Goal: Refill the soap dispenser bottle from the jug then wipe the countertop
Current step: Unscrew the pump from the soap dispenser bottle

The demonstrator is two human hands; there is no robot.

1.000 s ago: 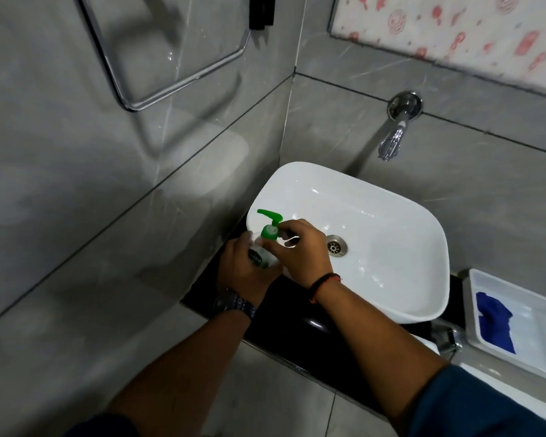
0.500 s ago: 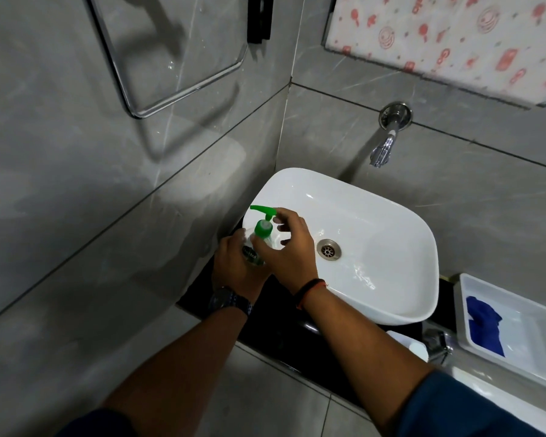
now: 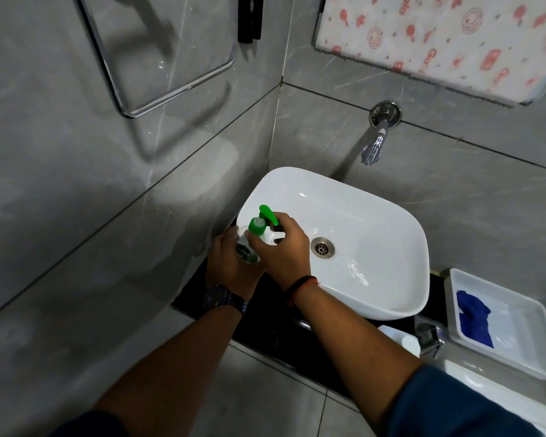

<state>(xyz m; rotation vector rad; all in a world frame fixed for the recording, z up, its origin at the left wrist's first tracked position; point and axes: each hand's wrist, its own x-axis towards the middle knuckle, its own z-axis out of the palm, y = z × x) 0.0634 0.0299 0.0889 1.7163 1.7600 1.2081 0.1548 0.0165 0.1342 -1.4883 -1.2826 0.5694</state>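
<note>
I have both hands on the soap dispenser bottle, which is held in the air at the left edge of the white basin, partly over the basin and partly over the black table. I think this place is chosen so that any drop of soap falls in the basin or on a surface that must be wiped anyway.

The left hand is wrapped around the clear body of the bottle from the wall side and holds it nearly upright, only a little tilted. The right hand comes from the basin side. Its thumb and fingers are curled close around the green pump, at the collar under the nozzle. One hand fixes the body and the other takes the collar, so I judge that the pump is being turned on the neck. From this view I cannot tell whether it is going off or on, nor how much soap is inside.

Low on the right, just under the basin rim, I see a white container with a cap, partly hidden by the right forearm. It may be the jug, but I am not sure. Further right is a white tray with a blue cloth inside, near enough for the wiping. The tap on the wall gives no water.
</note>
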